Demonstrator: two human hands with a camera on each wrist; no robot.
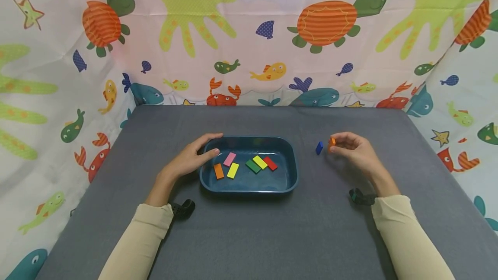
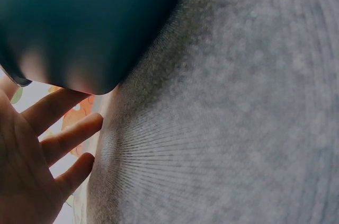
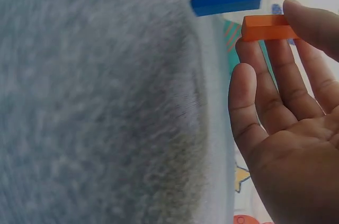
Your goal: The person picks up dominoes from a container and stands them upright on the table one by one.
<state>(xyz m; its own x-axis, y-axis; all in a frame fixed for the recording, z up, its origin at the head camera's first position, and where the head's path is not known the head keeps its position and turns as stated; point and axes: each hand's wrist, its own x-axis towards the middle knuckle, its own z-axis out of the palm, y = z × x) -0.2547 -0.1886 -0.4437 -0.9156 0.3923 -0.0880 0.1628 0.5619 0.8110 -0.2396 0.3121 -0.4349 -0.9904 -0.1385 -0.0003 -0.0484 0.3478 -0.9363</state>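
My left hand (image 1: 190,157) holds the left end of a dark teal tray (image 1: 249,192), its thumb over the rim and its other fingers spread along the outside. In the left wrist view those fingers (image 2: 69,139) look nearly straight beside the tray wall. My right hand (image 1: 355,152) pinches an orange domino block (image 1: 332,142) between thumb and fingertips, right of the tray. Just left of that block, a blue domino block (image 1: 319,147) stands upright on the table. Both blocks show close together in the right wrist view, the blue one (image 3: 225,3) apart from the orange.
Inside the tray lie several flat blocks: pink (image 1: 229,159), orange (image 1: 219,171), two yellow, green (image 1: 253,166) and red (image 1: 270,163). The grey cloth-covered table (image 1: 249,237) is enclosed at the back and sides by a sea-animal printed curtain (image 1: 241,33).
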